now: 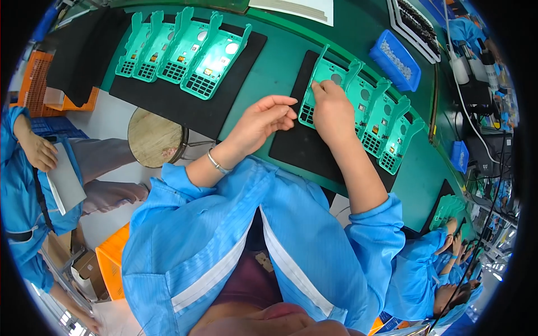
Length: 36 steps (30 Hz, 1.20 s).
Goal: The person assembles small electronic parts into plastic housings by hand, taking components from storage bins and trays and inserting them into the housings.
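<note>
My right hand (333, 109) is over the leftmost green plastic housing (307, 112) in the row on the right. Its thumb and index finger are pinched together at the housing's inner face; whatever is between them is too small to make out. Beside that housing, above the black mat (288, 147), is my left hand (263, 124). Its fingers are curled in toward the thumb, and I cannot see what they hold, if anything. Several matching housings (374, 137), each with a grid of key openings and a round hole, stand side by side to the right of my right hand.
Another row of green housings (200, 84) lies on a black mat (242, 73) at the left. A blue bin (412, 82) of small pale parts stands at the back right. A round stool (151, 137) and a person holding a grey flat item (66, 179) are at the left.
</note>
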Tool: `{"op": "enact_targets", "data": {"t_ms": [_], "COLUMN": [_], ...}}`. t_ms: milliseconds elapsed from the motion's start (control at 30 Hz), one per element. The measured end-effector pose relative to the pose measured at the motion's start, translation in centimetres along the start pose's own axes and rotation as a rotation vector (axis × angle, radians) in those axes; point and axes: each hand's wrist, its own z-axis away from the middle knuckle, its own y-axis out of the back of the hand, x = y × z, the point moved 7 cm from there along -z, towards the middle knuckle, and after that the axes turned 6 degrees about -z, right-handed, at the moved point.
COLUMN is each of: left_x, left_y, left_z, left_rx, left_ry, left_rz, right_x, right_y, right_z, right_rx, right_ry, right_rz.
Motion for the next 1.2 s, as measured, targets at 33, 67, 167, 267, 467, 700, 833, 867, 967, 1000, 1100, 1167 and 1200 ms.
{"op": "enact_targets", "data": {"t_ms": [33, 67, 167, 267, 467, 700, 833, 867, 967, 1000, 1100, 1167, 1200], "left_x": [0.1, 0.2, 0.9, 1.0, -0.2, -0.4, -1.3, -2.1, -2.5, -2.0, 0.2, 2.7, 4.8], "left_y": [-0.4, -0.3, 0.2, 0.7, -0.7, -1.9, -3.2, -4.3, -6.0, -5.8, -3.5, -1.8, -0.2], "left_z": [-0.1, 0.1, 0.4, -0.1, -2.0, -4.3, -5.2, -4.9, -3.5, -2.9, -3.2, -3.5, -2.8], "left_rx": [-0.009, 0.012, 0.071, 0.117, 0.142, 0.215, 0.097, 0.075, 0.043, 0.049, 0.047, 0.06, 0.172], "left_ry": [0.0, 0.025, 0.046, 0.111, 0.229, 0.228, 0.345, 0.349, 0.312, 0.283, 0.277, 0.185, 0.092], "left_rz": [-0.009, -0.072, -0.183, -0.225, -0.399, -0.452, -0.366, -0.382, -0.448, -0.474, -0.551, -0.668, -0.743], "right_x": [0.6, 1.0, 3.0, 9.7, 24.0, 24.1, 28.1, 30.2, 36.0, 38.2, 43.5, 45.3, 44.7], "right_y": [0.4, 1.3, 5.6, 10.0, 7.6, 5.9, 7.6, 8.6, 13.5, 15.0, 17.7, 21.1, 22.5], "right_z": [0.3, 0.7, 3.7, 10.5, 25.1, 24.9, 26.5, 27.6, 29.0, 30.6, 36.5, 42.1, 41.2], "right_rx": [0.011, 0.083, 0.218, 0.428, 0.387, 0.55, 0.523, 0.587, 0.505, 0.431, 0.292, 0.529, 0.471], "right_ry": [-0.006, 0.016, -0.096, -0.332, -1.159, -1.163, -1.121, -1.139, -1.004, -1.085, -1.199, -1.108, -1.078], "right_rz": [0.002, -0.146, -0.282, -0.079, -0.46, -1.053, -0.977, -1.004, -0.478, -0.251, -0.088, -0.162, -0.047]}}
